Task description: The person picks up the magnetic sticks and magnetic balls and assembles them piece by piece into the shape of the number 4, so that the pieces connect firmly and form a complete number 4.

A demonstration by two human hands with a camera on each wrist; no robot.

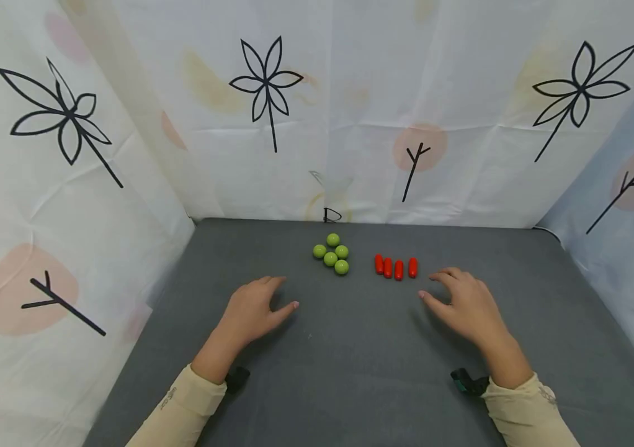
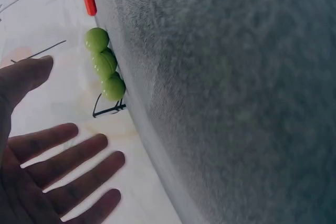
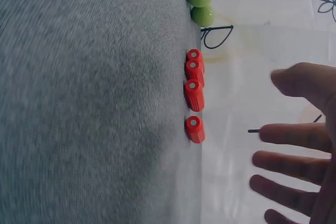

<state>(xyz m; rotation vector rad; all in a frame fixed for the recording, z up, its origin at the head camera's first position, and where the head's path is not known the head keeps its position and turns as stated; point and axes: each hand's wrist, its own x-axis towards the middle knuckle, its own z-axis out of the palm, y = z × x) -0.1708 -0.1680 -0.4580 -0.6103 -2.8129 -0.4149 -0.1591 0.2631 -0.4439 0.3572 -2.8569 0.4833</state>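
Several shiny green balls [image 1: 330,259] lie in a loose cluster on the dark grey cloth, toward its far side. To their right stretches a short row of several small red cylinders [image 1: 399,269], whose ends in the right wrist view show a pale round spot. My left hand [image 1: 255,313] hovers left of and nearer than the balls, fingers spread and holding nothing. On the other side, my right hand [image 1: 466,305] hangs over the cloth just right of the red cylinders, its fingers apart and touching none of them.
The grey cloth surface [image 1: 350,372] stretches between both arms. Pale fabric walls [image 1: 361,93] with black flower drawings enclose it at the back and sides. A dark strap piece [image 1: 469,382] sits at the right wrist, and another [image 1: 236,379] at the left.
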